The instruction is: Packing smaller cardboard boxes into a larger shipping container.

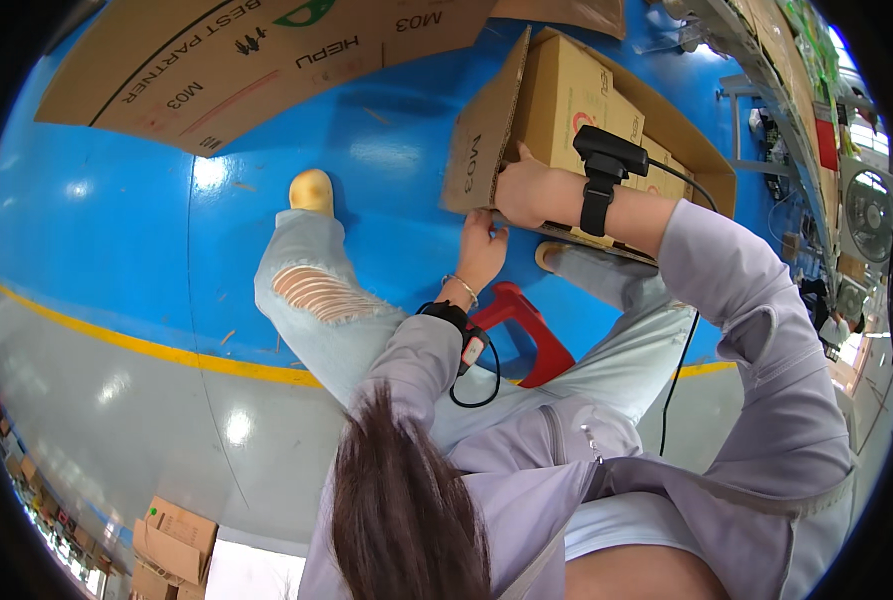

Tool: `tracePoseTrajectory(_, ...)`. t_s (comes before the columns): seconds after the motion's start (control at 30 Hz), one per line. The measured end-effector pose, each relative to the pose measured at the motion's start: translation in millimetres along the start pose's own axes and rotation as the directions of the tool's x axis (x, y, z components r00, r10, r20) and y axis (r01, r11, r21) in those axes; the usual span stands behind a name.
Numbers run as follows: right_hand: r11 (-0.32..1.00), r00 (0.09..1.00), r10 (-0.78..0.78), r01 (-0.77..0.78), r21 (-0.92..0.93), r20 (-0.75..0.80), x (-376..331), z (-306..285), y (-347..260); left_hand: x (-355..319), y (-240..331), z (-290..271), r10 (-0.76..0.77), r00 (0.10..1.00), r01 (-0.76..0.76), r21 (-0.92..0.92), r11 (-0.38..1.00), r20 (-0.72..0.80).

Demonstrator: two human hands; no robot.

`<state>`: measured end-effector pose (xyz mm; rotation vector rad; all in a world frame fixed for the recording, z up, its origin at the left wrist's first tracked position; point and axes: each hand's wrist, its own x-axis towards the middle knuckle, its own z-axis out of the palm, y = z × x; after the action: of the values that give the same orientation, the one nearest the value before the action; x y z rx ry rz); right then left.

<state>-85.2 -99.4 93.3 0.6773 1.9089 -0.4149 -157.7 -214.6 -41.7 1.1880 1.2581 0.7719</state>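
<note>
A long open cardboard box (478, 150) stands on the floor ahead of me, to the right of centre, its left-end flap turned outward. Smaller tan printed cartons (621, 118) fill it in a row. My right hand (524, 192) grips the box at its near left corner, by the base of the flap, with one digit pointing up along the inside; its other fingertips are partly hidden. Just below, my left hand (480, 252) has its curled fingers against the lower edge of the flap. A small black device (606, 152) is strapped to my right wrist, and another (471, 345) to my left.
A large printed cardboard box (256, 75) stands at the far left. Between my legs shows a red stool-like piece (526, 335). A black cable (678, 385) runs down beside my right leg. Shelving lines the right, with a fan (868, 208). Brown cartons (174, 545) stand at lower left.
</note>
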Motion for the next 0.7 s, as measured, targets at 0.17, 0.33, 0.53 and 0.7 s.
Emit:
tracePoseTrajectory(0.17, 0.999, 0.997, -0.052, 0.052, 0.003, 0.053, -3, -9, 16, 3, 6, 10, 0.126, 0.988, -0.106, 0.192, 0.976, -0.094)
tracePoseTrajectory(0.33, 0.987, 0.985, -0.153, 0.149, 0.052, 0.076, -14, -19, 38, 2, 7, 14, 0.128, 0.859, -0.369, 0.427, 0.826, 0.495)
tracePoseTrajectory(0.53, 0.985, 0.99, -0.141, 0.138, 0.101, 0.028, -4, -11, 43, -24, 12, 57, 0.111, 0.924, -0.175, 0.147, 0.974, 0.365)
tracePoseTrajectory(0.7, 0.979, 0.99, -0.139, 0.138, 0.148, -0.007, -18, -16, 48, 23, 27, 15, -0.71, 0.702, 0.491, -0.766, 0.415, 0.065)
